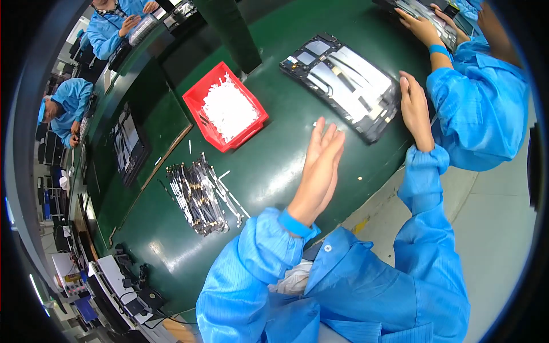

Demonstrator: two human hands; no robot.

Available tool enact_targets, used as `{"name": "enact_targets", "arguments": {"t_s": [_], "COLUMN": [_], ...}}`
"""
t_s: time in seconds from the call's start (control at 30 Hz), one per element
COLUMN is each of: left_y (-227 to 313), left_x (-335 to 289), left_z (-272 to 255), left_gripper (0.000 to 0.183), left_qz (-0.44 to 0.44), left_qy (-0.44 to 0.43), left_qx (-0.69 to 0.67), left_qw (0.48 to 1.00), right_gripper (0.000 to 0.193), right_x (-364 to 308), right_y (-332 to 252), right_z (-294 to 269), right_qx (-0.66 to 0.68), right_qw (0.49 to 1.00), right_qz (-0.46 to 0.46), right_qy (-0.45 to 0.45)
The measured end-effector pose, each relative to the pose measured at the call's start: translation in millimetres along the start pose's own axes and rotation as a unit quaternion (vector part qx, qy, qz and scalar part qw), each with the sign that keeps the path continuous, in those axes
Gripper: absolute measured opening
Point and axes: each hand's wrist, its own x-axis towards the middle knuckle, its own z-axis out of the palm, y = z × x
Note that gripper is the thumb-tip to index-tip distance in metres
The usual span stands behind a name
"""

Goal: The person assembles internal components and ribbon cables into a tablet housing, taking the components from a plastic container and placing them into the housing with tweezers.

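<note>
Currently I see my left hand [321,157] open and empty, and my right hand [415,110] flat against the opened dark flat-panel device [342,84], steadying it; next, seat a part.

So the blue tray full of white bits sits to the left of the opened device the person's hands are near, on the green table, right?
Not quite: the tray is red, not blue. The head view shows it holding white bits, on the green table, to the left of the opened device. The right hand rests at that device's edge; the left hand is held flat and empty just short of it.

blue smock, elastic-cuffed sleeves
</note>
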Motion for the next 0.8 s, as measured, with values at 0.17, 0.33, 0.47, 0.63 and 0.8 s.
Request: {"name": "enact_targets", "arguments": {"t_s": [0.17,0.33,0.47,0.63,0.8], "left_y": [6,4,-26,-15,19], "left_x": [12,4,-5,-44,-138], "left_z": [6,-11,2,-8,-31], "left_gripper": [0.047,0.064,0.045,0.052,0.058], "left_qz": [-0.039,0.026,0.253,0.194,0.268], "left_qy": [0.056,-0.020,0.132,0.093,0.074], "left_qx": [-0.064,0.124,0.295,0.272,0.266], "left_qw": [0.996,0.992,0.912,0.938,0.923], "right_gripper": [0.033,0.037,0.040,0.043,0.041], "right_x": [-33,-54,-84,-99,-123], "right_y": [-11,-23,-27,-38,-95], "right_z": [-17,-36,-45,-54,-83], "right_qx": [0.030,0.092,0.151,0.164,0.195], "right_qw": [0.999,0.974,0.958,0.951,0.971], "right_qz": [-0.006,0.136,0.123,0.110,0.077], "right_qy": [-0.026,-0.158,-0.210,-0.238,-0.115]}}
